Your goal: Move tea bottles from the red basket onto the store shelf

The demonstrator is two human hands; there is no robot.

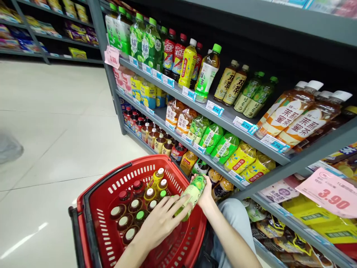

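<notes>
A green-labelled tea bottle (193,193) lies tilted between my two hands, above the right side of a red shopping basket (170,165). My right hand (205,190) is wrapped round its upper end. Across the bottle's lower part rests my left hand (164,219), its fingers stretched out over the label. Inside the basket stand several bottles with white, red and green caps, among them a yellow-labelled bottle (156,178). The basket's black handle (106,176) is folded along its left side.
A grey shelf (173,87) of bottled drinks runs along the right, with price tags on its edges. A pink price sign (326,191) hangs at the lower right. My knee (234,216) is beside the basket. Pale floor tiles (50,123) extend left toward snack shelves (55,29).
</notes>
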